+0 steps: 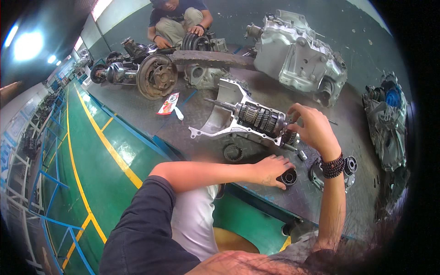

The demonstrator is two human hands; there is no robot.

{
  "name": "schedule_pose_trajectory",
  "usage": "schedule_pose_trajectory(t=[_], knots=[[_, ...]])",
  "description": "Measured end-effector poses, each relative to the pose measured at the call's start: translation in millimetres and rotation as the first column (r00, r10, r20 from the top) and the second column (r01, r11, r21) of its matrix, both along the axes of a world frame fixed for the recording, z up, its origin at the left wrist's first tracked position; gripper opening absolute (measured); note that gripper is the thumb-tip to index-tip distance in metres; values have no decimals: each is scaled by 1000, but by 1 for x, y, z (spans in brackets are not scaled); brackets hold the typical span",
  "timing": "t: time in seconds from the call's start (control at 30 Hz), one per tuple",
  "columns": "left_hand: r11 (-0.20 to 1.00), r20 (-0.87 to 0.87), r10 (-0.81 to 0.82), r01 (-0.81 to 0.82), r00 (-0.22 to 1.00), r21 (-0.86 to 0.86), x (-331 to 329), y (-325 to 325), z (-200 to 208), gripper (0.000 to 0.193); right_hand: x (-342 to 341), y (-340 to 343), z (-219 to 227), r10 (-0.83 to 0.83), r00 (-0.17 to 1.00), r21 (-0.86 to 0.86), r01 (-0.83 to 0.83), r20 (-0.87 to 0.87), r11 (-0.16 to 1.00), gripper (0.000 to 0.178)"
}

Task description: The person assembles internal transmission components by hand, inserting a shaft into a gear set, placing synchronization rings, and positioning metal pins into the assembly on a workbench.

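An open gearbox housing half (215, 133) lies on the metal platform with a gear shaft (259, 118) set in it, its thin end pointing left. My right hand (316, 129), with a dark bead bracelet at the wrist, has its fingers curled round the right end of that shaft. What lies under the fingertips is partly hidden. Near the platform's front edge, my left hand (274, 171) is closed on a dark ring-shaped part (289, 177), whose toothed inner bore faces up. A smaller gear (290, 137) shows below my right hand.
A toothed ring (233, 152) lies left of my left hand, and a round flanged part (318, 173) to its right. A large transmission case (298, 50) stands behind, a brake drum (157, 76) at the far left. Another person (181, 23) crouches at the back. The platform edge (256, 198) is close.
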State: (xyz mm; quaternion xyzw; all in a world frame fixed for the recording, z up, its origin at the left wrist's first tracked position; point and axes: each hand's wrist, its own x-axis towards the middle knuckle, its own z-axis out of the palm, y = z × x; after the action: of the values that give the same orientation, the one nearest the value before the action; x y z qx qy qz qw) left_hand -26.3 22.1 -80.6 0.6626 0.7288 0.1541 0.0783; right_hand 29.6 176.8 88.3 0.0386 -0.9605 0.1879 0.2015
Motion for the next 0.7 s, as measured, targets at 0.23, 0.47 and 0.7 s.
schedule_pose_trajectory(t=[0.23,0.47,0.7], knots=[[1000,-5,-10,10,1000,1,-1,2,4,83,-5,4,-8,-21,1000,163,23,-11,986,19],[999,-12,-24,24,1000,25,-1,3,1,85,-7,3,-11,17,995,61,-11,-102,998,20],[1000,-13,-17,17,1000,23,0,3,0,86,-11,8,-14,114,987,43,-110,-117,993,15]])
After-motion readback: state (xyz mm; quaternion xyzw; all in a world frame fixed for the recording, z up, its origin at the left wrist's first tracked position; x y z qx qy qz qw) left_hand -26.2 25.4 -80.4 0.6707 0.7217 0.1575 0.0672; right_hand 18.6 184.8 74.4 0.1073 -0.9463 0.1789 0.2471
